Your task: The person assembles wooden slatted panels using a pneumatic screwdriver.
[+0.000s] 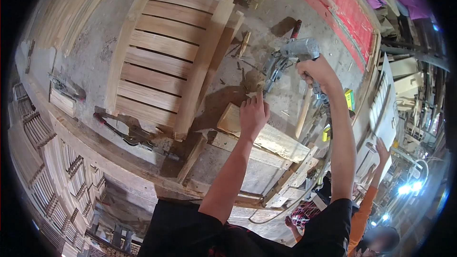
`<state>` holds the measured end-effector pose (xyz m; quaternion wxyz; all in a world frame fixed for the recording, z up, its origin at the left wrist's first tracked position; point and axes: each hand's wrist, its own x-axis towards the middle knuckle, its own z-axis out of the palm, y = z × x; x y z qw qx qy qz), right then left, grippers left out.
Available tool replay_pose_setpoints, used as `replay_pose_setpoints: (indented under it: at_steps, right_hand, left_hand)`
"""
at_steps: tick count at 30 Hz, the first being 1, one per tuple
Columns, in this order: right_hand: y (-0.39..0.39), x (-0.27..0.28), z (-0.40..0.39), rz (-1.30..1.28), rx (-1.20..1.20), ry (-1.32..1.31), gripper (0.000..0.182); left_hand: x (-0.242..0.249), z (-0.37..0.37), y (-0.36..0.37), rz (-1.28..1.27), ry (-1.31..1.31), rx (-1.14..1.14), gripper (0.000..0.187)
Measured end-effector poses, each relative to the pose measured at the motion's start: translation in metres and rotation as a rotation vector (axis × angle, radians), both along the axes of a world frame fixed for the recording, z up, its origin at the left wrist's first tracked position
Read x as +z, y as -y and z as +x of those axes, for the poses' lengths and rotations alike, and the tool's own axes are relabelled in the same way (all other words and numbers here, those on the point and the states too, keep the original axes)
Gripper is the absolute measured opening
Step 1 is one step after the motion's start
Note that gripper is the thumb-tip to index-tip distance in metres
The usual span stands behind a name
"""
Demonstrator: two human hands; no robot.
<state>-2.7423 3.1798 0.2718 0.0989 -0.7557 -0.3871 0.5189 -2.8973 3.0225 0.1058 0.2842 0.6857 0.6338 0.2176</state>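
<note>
My right hand (320, 72) is wrapped around the handle of a grey nail gun (301, 47), which is held over the workbench with its nose tilted toward my left hand. My left hand (254, 115) is close beside the nail gun's nose, fingers bent and the index finger reaching forward. A small pale tip shows at its fingertips, but what they hold is hidden. Just below lies a thick wood block (266, 135) near the bench edge. Left of my hands rests a slatted wooden panel (159, 54) with a rail along each side.
A second tool with a hose fitting (135, 138) lies at the bench's near edge. Red sheet (342, 14) covers the far right corner. Stacked slatted pieces (38, 133) stand at lower left. Another person's orange sleeve (365, 214) and hand are at lower right.
</note>
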Motion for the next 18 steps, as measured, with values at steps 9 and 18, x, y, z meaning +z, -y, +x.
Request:
replay_pose_setpoints:
  at_steps: [9, 18]
  right_hand:
    - [0.017, -0.025, 0.008, 0.021, -0.036, 0.028, 0.013]
    - [0.022, -0.011, -0.006, 0.100, -0.073, 0.110, 0.016]
  left_hand:
    - [0.000, 0.000, 0.000, 0.030, -0.011, 0.004, 0.037]
    - [0.003, -0.001, -0.001, -0.012, -0.002, -0.006, 0.036]
